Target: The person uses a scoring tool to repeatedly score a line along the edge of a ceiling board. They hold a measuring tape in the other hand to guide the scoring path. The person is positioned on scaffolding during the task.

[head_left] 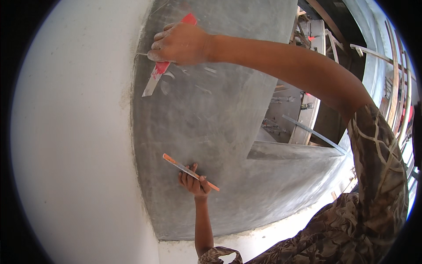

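Patterned sleeve (379, 154), near right, leads to the right hand (182, 44), fingers clamped on a red scraper (161, 68) at left. Farther off, the left hand (200, 190) clasps an orange-edged tool (186, 168) in curled fingers. Beyond, the grey wall (198, 119) looks mostly smoothed; pale streaks (210, 70) beside the scraper seem unfinished.

A white wall (74, 132) meets a grey wall (224, 110) along the left. An opening (280, 125) with a grey ledge (294, 151) interrupts the grey wall at the right. Timber (304, 127) is visible through it. Poles (395, 79) stand at the far right, where light is bright.
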A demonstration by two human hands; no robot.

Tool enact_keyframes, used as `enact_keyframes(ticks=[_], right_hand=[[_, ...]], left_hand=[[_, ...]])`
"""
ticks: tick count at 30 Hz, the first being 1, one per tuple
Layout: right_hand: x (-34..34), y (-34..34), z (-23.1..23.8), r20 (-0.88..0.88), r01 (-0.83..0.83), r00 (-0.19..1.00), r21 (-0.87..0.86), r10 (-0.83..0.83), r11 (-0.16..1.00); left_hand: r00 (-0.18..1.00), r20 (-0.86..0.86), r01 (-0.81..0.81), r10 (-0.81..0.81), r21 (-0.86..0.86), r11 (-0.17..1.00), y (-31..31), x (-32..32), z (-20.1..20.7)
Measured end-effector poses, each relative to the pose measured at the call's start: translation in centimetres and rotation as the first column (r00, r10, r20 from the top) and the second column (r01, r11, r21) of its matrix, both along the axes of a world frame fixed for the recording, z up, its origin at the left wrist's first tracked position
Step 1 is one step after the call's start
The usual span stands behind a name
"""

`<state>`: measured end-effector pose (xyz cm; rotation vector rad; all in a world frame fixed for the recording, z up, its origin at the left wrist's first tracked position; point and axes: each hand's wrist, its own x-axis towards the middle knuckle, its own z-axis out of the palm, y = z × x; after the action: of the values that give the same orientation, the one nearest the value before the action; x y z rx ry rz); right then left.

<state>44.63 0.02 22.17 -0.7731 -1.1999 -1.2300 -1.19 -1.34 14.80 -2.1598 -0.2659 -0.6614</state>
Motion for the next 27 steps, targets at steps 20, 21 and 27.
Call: enact_keyframes(ticks=[20, 21, 27], right_hand=[[-5.1, -5.8, -30.2, -0.080, -0.261, 0.889, -0.898, 0.451, 0.355], [-4.6, -6.9, -30.4, -0.191, -0.294, 0.882, -0.938, 0.430, 0.186], [-4.4, -8.4, -22.4, -0.649, -0.789, 0.613, -0.487, 0.450, 0.373]], left_hand=[[1.000, 0.001, 0.014, -0.014, -0.009, 1.000, 0.5, 0.4, -0.2], [1.000, 0.000, 0.007, -0.007, -0.021, 1.000, 0.5, 0.4, -0.3], [1.000, -0.017, -0.018, 0.018, 0.007, 1.000, 0.0, -0.6, 0.2]])
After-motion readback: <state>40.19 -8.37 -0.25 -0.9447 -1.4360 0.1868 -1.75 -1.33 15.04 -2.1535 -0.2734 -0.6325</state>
